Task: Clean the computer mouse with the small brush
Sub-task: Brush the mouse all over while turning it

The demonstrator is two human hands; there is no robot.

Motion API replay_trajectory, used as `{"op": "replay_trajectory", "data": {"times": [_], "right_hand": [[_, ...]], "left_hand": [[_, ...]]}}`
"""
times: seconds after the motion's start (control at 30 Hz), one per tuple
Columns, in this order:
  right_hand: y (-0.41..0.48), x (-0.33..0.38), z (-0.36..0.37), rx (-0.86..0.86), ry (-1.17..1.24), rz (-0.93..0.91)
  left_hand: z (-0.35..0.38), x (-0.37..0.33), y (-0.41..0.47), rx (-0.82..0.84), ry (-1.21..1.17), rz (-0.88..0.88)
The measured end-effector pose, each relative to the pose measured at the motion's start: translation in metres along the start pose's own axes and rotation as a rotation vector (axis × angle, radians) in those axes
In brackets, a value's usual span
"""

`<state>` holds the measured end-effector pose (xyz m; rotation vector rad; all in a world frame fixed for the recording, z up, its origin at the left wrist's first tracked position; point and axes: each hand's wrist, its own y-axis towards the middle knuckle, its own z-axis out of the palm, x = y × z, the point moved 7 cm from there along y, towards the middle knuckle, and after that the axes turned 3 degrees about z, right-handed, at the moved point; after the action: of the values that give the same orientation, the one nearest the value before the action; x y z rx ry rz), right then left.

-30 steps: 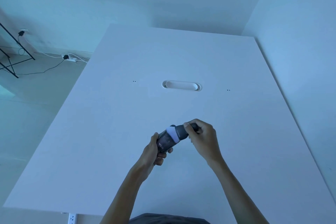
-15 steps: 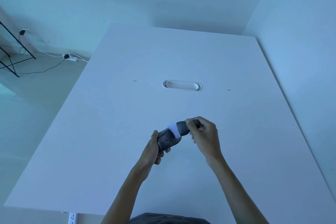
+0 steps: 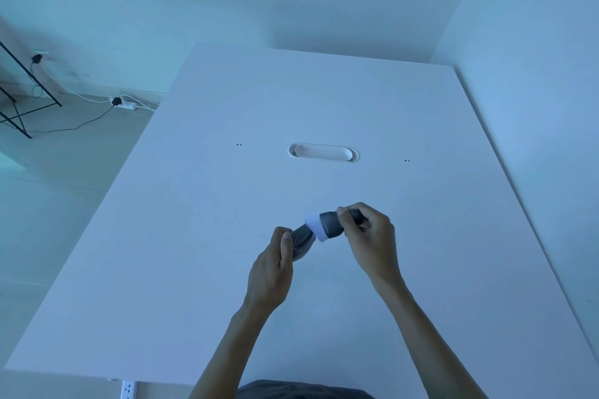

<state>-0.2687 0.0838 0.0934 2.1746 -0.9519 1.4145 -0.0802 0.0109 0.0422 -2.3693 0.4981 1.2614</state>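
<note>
White bristles of brush (image 3: 327,226), clamped in right hand (image 3: 369,241), slid to upper end of mouse (image 3: 303,241) gripped by left hand (image 3: 272,269), frame centre; scrubbing progressing.

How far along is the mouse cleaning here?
Done: both items are picked up off the table. In hand: the left hand holds the mouse while the right hand presses the brush, white bristles against it. Left: how much brushing remains cannot be judged.

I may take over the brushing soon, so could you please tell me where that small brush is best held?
Hold the small brush by its dark handle end, coming from the right, as the right hand does. Its white bristles point left onto the computer mouse in the left hand, so that end must stay free.
</note>
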Motion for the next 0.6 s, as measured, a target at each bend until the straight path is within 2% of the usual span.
{"op": "replay_trajectory", "data": {"times": [0.07,0.17,0.3,0.43,0.53,0.6], "right_hand": [[-0.004,0.005,0.006,0.016,-0.055,-0.032],[0.005,0.004,0.000,-0.065,-0.097,-0.012],[0.001,0.008,0.008,0.017,-0.078,-0.056],[0.008,0.003,-0.004,-0.094,-0.123,-0.017],[0.000,0.007,0.008,0.016,-0.060,-0.044],[-0.001,0.006,0.010,-0.005,-0.104,-0.019]], "left_hand": [[0.000,-0.003,0.001,-0.015,0.036,0.033],[0.003,-0.004,0.000,-0.017,0.065,0.048],[-0.001,-0.003,-0.001,-0.041,0.072,0.048],[-0.003,-0.002,-0.001,-0.045,0.063,0.048],[-0.002,-0.001,-0.001,-0.047,0.085,0.052],[0.000,0.000,0.000,-0.041,0.101,0.049]]}}
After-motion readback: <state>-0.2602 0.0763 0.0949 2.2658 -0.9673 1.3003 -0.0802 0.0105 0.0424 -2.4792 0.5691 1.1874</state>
